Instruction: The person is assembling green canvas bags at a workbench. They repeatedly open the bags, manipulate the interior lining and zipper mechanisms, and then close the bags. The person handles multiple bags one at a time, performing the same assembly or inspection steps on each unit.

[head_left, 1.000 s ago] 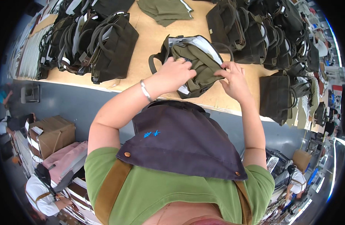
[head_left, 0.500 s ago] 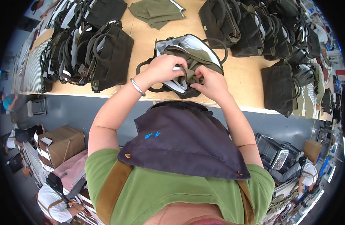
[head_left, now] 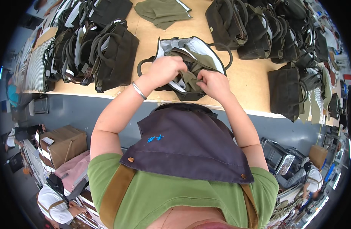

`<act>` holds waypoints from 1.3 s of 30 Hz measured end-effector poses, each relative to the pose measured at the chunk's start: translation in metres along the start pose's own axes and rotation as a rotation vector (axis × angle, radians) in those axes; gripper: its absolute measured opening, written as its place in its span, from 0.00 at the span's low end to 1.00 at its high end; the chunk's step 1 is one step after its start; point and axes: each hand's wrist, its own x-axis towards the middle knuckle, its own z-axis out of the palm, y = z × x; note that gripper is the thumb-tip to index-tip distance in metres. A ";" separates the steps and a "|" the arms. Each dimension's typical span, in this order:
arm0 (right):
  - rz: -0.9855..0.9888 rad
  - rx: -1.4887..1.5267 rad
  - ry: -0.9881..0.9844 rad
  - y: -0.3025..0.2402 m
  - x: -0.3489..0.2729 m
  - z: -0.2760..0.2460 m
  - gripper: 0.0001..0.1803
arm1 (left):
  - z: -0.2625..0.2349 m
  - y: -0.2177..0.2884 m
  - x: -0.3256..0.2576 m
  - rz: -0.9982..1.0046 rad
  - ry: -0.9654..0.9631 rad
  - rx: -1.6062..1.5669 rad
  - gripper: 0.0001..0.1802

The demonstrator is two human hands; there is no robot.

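In front of me on the table stands a dark handbag (head_left: pixel 195 96), its mouth open and its pale inner side showing around the rim. Bunched olive lining cloth (head_left: pixel 203 60) fills the opening, with a dark gap in the middle. My left hand (head_left: pixel 166 71), with a metal bangle at the wrist, is closed on the cloth at the left side; its fingertips are partly hidden. At the near right, my right hand (head_left: pixel 215 84) pinches an edge of the same cloth between thumb and fingers. One bag handle (head_left: pixel 230 57) sticks out to the right, another to the left behind my wrist.
Finished-looking dark handbags (head_left: pixel 116 57) crowd the table's left, and more bags (head_left: pixel 255 34) fill the right. A single bag (head_left: pixel 285 91) stands at the right front edge. Flat olive cloth pieces (head_left: pixel 164 13) lie at the back. Cartons (head_left: pixel 63 147) and co-workers (head_left: pixel 55 204) are behind.
My left hand has shifted slightly left and its fingers have curled in. The lining has spread, showing a dark gap inside. My right hand has drawn slightly right, still pinching cloth.
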 end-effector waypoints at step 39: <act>-0.186 0.408 0.392 -0.010 0.006 0.024 0.05 | 0.006 0.047 -0.025 -0.238 0.111 -0.162 0.05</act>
